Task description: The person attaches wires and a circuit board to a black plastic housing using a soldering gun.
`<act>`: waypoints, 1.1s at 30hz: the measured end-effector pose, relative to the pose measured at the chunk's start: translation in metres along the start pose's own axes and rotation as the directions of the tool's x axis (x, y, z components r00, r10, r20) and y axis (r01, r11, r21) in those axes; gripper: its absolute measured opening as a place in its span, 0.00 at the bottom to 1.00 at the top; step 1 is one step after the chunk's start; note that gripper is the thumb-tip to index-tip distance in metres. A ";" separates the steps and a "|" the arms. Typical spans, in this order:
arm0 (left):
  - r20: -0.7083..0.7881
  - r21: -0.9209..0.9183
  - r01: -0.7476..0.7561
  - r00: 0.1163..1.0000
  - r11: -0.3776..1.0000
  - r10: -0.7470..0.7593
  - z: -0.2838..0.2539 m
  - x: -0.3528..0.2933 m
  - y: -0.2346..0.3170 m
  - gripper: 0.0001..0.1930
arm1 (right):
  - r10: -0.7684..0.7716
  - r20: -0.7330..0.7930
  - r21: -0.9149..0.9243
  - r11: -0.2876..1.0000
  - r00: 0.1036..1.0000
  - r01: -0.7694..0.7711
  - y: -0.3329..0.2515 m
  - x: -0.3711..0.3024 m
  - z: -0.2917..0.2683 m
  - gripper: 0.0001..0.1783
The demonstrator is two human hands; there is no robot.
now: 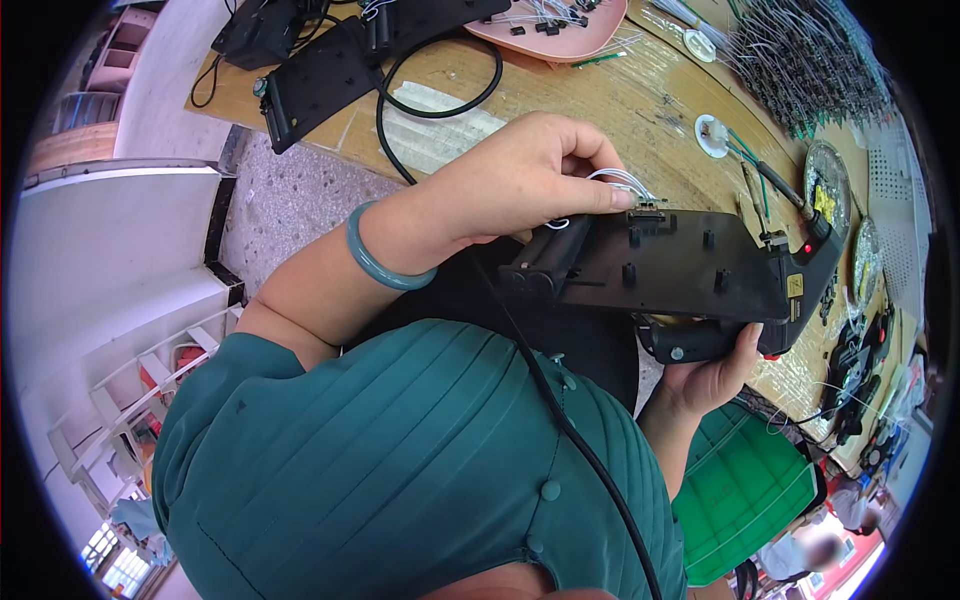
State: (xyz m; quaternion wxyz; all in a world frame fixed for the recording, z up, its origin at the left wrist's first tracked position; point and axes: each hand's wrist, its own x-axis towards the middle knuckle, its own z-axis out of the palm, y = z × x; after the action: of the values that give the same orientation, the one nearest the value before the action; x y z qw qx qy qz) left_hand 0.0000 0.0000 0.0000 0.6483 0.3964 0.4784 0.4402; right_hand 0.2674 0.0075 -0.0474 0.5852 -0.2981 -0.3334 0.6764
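A flat black plastic housing point(680, 265) with small pegs and rounded ends lies tilted in front of my body. My left hand point(530, 170), coming in from the left with a bangle on the wrist, pinches thin white wires point(625, 180) at the housing's far edge, beside a small connector. Below the near edge, my right hand point(712, 382) is closed with its thumb raised against the black housing; its other fingers are mostly hidden. Just past that hand, a black angular tool point(808, 270) with a red light and a metal nozzle touches or overlaps the housing's right end.
A second black housing point(325, 85) and a looped black cable point(440, 112) lie at the far left of the wooden table point(560, 100). A pink tray point(570, 40) holds small parts. Bundled wires point(800, 65) fill the far right. A green crate point(745, 490) stands below.
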 end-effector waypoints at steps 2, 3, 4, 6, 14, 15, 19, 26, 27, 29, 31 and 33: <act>-0.008 0.025 -0.021 1.000 0.999 0.021 0.001 0.000 -0.001 0.06 | -0.015 -0.031 0.015 1.000 0.999 0.015 0.000 0.000 0.003 0.24; -0.008 0.026 -0.019 1.000 0.999 0.020 0.000 -0.001 -0.001 0.06 | -0.015 -0.032 0.016 1.000 0.999 0.015 0.000 -0.001 0.004 0.24; -0.013 0.037 -0.021 1.000 0.999 0.021 0.000 -0.001 -0.001 0.06 | -0.018 -0.037 0.027 0.999 0.999 0.019 0.001 -0.002 0.006 0.23; -0.018 0.048 -0.023 1.000 0.999 0.023 -0.001 -0.002 0.000 0.06 | -0.022 -0.043 0.036 0.999 0.999 0.023 0.002 -0.003 0.008 0.23; -0.020 0.085 -0.039 0.999 0.996 0.041 0.000 0.000 -0.001 0.05 | -0.029 -0.027 0.013 0.999 0.999 0.030 0.001 -0.001 0.009 0.22; -0.019 0.085 -0.039 0.999 0.996 0.040 0.000 0.000 -0.001 0.05 | -0.030 -0.027 0.013 0.999 0.999 0.030 0.001 -0.001 0.009 0.22; -0.021 0.103 -0.044 0.999 0.994 0.046 0.000 0.001 -0.002 0.05 | -0.034 -0.063 -0.007 0.999 0.997 0.033 0.001 -0.001 0.011 0.23; -0.045 0.181 -0.032 0.998 0.983 0.040 0.003 0.003 -0.005 0.05 | -0.084 -0.013 -0.076 0.994 0.996 0.083 0.002 0.000 0.015 0.25; -0.043 0.181 -0.031 0.998 0.983 0.040 0.003 0.003 -0.005 0.05 | -0.085 -0.014 -0.077 0.994 0.996 0.084 0.003 0.001 0.016 0.25; -0.023 0.303 -0.156 0.985 0.940 0.171 0.003 0.004 -0.007 0.05 | -0.112 -0.006 0.014 0.994 0.994 0.112 0.004 0.003 0.017 0.27; -0.016 0.345 -0.167 0.983 0.924 0.183 0.004 0.004 -0.006 0.05 | -0.098 -0.025 -0.010 0.995 0.995 0.097 0.003 0.004 0.022 0.29; -0.009 0.387 -0.177 0.981 0.905 0.195 0.004 0.004 -0.007 0.05 | -0.083 -0.043 -0.034 0.996 0.996 0.082 0.003 0.006 0.024 0.30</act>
State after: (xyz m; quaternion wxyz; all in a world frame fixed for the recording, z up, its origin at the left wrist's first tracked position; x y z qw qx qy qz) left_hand 0.0060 0.0018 -0.0064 0.5016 0.5489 0.5307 0.4069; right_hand 0.2458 0.0103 -0.0360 0.6150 -0.3085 -0.3430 0.6395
